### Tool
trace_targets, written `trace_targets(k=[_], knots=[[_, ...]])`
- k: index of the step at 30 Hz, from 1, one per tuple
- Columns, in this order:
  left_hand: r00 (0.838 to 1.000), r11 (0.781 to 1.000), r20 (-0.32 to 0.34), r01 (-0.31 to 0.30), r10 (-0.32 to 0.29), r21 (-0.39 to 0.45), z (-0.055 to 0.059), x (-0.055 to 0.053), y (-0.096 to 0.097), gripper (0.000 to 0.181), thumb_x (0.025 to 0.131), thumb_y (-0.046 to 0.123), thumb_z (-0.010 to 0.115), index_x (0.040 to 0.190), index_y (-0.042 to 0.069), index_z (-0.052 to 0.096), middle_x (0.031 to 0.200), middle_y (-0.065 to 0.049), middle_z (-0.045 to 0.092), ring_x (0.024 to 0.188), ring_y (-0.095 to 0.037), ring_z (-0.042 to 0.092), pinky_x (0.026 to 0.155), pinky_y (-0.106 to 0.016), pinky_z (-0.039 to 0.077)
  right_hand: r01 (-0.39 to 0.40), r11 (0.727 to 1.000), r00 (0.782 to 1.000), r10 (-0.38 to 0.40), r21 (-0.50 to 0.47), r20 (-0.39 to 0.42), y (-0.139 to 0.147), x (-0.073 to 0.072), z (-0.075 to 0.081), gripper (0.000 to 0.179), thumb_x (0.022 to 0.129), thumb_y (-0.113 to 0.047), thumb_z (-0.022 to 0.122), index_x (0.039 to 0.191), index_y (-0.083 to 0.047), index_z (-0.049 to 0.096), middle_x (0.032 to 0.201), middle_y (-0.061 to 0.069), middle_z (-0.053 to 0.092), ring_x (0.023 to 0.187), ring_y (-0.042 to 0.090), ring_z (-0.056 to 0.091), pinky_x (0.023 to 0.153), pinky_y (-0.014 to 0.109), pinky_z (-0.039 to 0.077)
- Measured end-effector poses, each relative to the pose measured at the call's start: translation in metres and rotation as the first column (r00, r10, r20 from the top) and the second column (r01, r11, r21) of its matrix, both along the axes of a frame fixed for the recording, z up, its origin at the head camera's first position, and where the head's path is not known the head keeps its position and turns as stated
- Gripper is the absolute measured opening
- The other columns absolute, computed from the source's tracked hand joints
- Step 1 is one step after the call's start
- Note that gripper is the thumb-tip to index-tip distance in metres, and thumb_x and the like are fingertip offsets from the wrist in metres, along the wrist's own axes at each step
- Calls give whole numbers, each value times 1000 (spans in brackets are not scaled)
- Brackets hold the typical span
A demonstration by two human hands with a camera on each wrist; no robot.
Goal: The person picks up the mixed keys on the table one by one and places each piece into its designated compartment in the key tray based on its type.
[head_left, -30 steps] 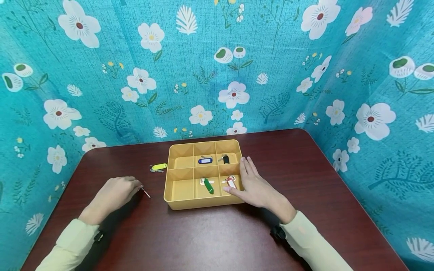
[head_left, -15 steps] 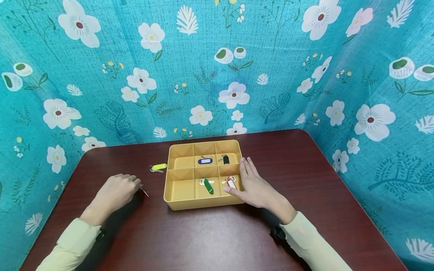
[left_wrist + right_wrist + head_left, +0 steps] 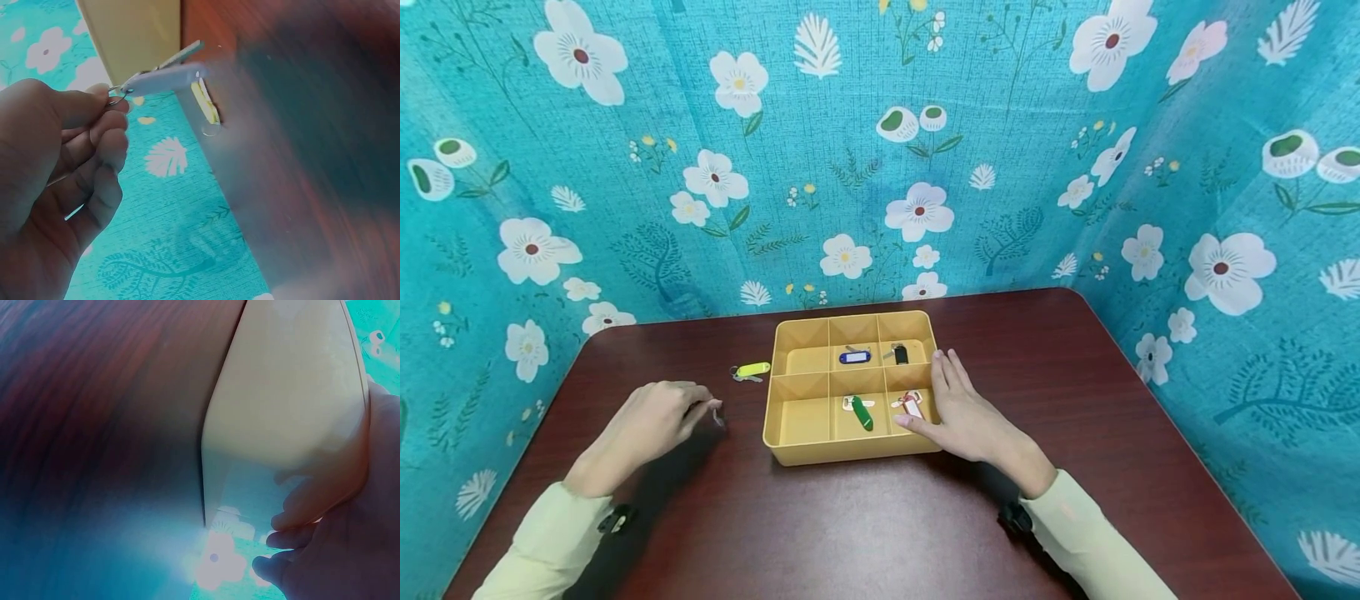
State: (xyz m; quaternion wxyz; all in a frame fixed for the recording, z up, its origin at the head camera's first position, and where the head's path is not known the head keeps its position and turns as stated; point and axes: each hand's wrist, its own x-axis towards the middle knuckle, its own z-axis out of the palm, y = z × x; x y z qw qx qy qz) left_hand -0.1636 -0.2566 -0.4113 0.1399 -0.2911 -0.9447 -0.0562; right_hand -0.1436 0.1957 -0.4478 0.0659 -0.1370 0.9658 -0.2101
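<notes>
My left hand (image 3: 643, 429) pinches a split ring between thumb and forefinger, left of the yellow box (image 3: 850, 452). From that ring hang a greyish-lilac key tag (image 3: 165, 80) and a metal key (image 3: 181, 54), above the table in the left wrist view. My right hand (image 3: 977, 425) rests against the box's right side with straight fingers, the thumb over its front right rim. Inside the box, keys with a blue tag (image 3: 854, 357) and a black tag (image 3: 901, 354) lie at the back, and a green tag (image 3: 862, 413) and a red-edged tag (image 3: 912, 406) in front.
A yellow-green key tag (image 3: 753, 368) with keys lies on the dark wood table (image 3: 850, 533), left of the box. Dividers split the box into several compartments; the two left ones hold nothing. A blue floral cloth (image 3: 850, 208) hangs behind and at both sides.
My left hand has turned and risen slightly, and the pinched key tag hangs at a different angle below the fingertips. The right hand and box stay in place.
</notes>
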Motion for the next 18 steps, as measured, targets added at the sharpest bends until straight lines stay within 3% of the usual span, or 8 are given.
trace_targets(k=[9, 18], knots=[[999, 999, -24, 33, -33, 25, 7, -3, 9, 8, 87, 15, 85, 83, 13, 79, 73, 3, 74, 58, -4, 56, 57, -32, 56, -2, 1000, 1000, 2, -2, -2, 2, 0, 0, 128, 88, -92, 42, 167, 2, 4, 178, 18, -1, 167, 37, -4, 133, 52, 23], [999, 998, 33, -16, 14, 64, 19, -5, 17, 6, 88, 15, 85, 88, 12, 79, 76, 1, 75, 63, -8, 61, 64, -38, 62, -8, 1000, 1000, 8, 7, 0, 2, -1, -1, 128, 88, -92, 41, 167, 1, 4, 178, 17, -2, 167, 35, -5, 133, 52, 24]])
